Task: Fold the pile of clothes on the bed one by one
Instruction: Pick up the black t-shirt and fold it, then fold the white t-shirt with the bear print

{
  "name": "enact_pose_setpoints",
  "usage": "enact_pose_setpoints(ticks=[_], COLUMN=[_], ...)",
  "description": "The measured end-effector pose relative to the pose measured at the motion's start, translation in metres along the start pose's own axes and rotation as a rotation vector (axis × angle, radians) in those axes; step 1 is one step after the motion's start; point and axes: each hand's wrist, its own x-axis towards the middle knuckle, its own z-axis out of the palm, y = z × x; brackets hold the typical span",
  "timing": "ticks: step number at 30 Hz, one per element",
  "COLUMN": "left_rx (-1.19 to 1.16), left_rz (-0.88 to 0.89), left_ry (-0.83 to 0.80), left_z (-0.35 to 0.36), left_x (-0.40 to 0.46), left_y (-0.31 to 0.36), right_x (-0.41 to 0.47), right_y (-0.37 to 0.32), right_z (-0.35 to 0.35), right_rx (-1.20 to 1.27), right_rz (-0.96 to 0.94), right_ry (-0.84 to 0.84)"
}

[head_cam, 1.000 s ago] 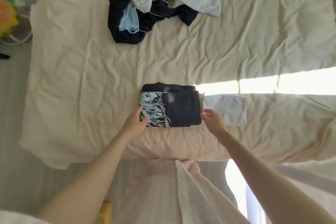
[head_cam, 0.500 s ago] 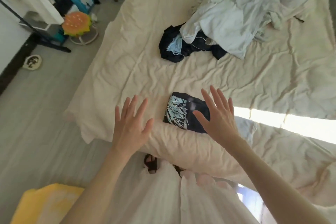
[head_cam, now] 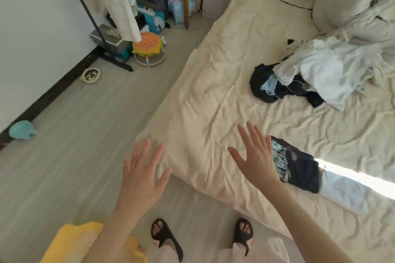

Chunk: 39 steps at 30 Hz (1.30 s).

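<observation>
Bedroom, cream bed (head_cam: 224, 83). Pile (head_cam: 316, 74) far side, well apart from both hands. Left hand (head_cam: 142, 179) & right hand (head_cam: 256, 160) splayed, holding nothing. Clothes prob. light, floppy; pinch top shirt by shoulders.

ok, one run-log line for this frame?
left hand: open, empty | right hand: open, empty | folded dark shirt: on bed | unfolded pile: untouched
</observation>
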Motion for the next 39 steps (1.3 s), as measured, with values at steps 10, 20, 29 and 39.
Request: enact_pose_setpoints(ticks=[10, 20, 29, 39], left_rx=[-0.040, 0.140, 0.200, 0.276], left_rz=[0.020, 0.150, 0.396, 0.761], left_ry=[-0.002, 0.064, -0.057, -0.259], left_z=[-0.067, -0.173, -0.216, -0.194], left_x=[0.083, 0.304, 0.469, 0.675], left_y=[-0.126, -0.229, -0.209, -0.137], right_x=[0.086, 0.242, 0.381, 0.519], right_y=[-0.153, -0.185, -0.231, -0.186], right_z=[0.065, 0.090, 0.040, 0.042], right_rx=[0.051, 0.062, 0.059, 0.086], right_rz=[-0.019, 0.242, 0.240, 0.578], right_ry=[0.030, 0.068, 0.162, 0.225])
